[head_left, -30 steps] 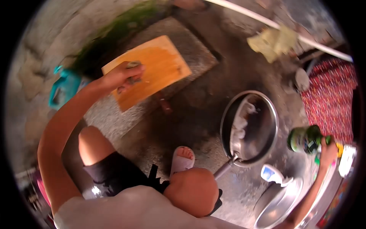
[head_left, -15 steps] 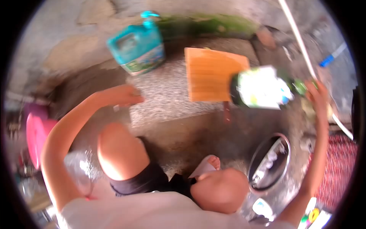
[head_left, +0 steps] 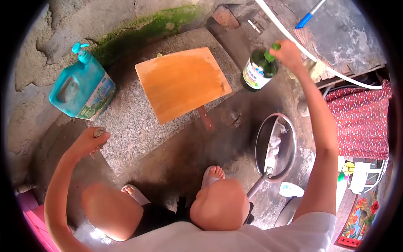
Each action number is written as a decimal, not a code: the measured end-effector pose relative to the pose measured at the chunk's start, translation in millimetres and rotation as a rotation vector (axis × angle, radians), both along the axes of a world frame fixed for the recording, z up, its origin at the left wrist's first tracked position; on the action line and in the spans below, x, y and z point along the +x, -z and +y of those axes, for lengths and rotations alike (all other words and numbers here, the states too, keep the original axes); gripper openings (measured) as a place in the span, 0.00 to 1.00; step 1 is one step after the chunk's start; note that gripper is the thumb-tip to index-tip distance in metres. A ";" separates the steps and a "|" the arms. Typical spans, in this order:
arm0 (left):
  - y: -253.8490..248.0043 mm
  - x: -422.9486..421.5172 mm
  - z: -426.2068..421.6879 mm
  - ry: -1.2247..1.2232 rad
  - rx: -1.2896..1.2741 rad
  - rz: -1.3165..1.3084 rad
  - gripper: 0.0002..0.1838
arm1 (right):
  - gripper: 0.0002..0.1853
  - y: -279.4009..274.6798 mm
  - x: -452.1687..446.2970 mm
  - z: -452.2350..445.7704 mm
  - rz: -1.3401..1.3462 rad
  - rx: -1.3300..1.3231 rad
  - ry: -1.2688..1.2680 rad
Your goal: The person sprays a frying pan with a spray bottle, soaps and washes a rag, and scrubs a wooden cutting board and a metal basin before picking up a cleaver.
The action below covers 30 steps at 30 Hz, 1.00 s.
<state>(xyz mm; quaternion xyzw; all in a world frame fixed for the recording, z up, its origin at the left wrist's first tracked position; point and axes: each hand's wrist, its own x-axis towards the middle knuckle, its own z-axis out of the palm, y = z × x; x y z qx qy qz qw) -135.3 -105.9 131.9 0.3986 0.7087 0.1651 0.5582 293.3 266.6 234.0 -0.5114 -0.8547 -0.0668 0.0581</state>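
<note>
1. Board point(head_left: 182, 82) on slab point(head_left: 130, 136); handle point(head_left: 205, 118), probably a knife's, pokes out at board's near edge.
2. Pump jug point(head_left: 82, 86) left of board.
3. Bottle point(head_left: 257, 73) right of board.
4. Pan point(head_left: 287, 164) on ground, nearer than bottle.
5. Cloth point(head_left: 362, 122) right of pan.

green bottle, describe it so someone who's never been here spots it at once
Find the speckled stone slab with the orange-brown board on it. Just past the slab's right end, the right hand grips a bottle near its green cap. Unlike the teal pump jug at the other end, it is dark green, round-bodied and pumpless, with a mostly white label.
</note>
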 end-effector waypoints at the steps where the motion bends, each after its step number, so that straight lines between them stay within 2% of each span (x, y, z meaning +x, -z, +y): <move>1: -0.1 -0.4 -2.9 -0.021 -0.017 0.024 0.19 | 0.16 11.0 8.1 3.4 -0.023 -0.041 0.004; 3: 0.2 -0.8 -7.9 -0.090 -0.016 0.037 0.18 | 0.15 38.1 16.0 20.0 0.047 0.066 0.039; 7: 0.3 -7.9 -24.2 -0.197 -0.001 0.035 0.19 | 0.14 62.2 -14.9 57.2 0.143 0.123 -0.094; 13: -8.7 -18.9 -79.2 -0.441 -0.054 0.026 0.18 | 0.09 34.5 -110.7 4.5 0.387 0.246 -0.469; 16: -14.1 -27.5 -105.8 -0.508 -0.023 0.010 0.18 | 0.08 15.3 -154.1 -37.7 0.582 0.262 -0.544; 19: -20.7 -37.4 -125.6 -0.572 0.048 -0.001 0.19 | 0.07 -15.8 -204.3 -75.9 0.691 0.142 -0.545; 22: -23.3 -50.3 -146.6 -0.633 0.120 0.006 0.19 | 0.07 -33.2 -253.6 -102.2 0.636 0.102 -0.720; 23: -23.0 -53.7 -151.9 -0.649 0.145 0.009 0.19 | 0.06 -32.4 -271.0 -121.9 0.661 -0.012 -0.772; 24: -24.6 -56.0 -155.5 -0.678 0.168 0.011 0.19 | 0.06 -30.0 -289.4 -147.0 0.682 -0.127 -0.818; 25: -29.4 -58.6 -157.7 -0.704 0.193 0.014 0.18 | 0.04 -25.5 -304.6 -170.0 0.560 -0.205 -0.835; 26: -33.6 -62.5 -158.1 -0.725 0.223 0.019 0.18 | 0.04 -14.3 -320.2 -192.3 0.596 -0.337 -0.885; 28: -40.1 -72.5 -152.6 -0.807 0.399 -0.094 0.16 | 0.09 9.5 -346.3 -232.8 0.582 -0.428 -0.957; 30: -59.6 -77.7 -134.3 -0.838 0.606 -0.259 0.15 | 0.08 42.1 -367.7 -259.7 0.510 -0.416 -1.087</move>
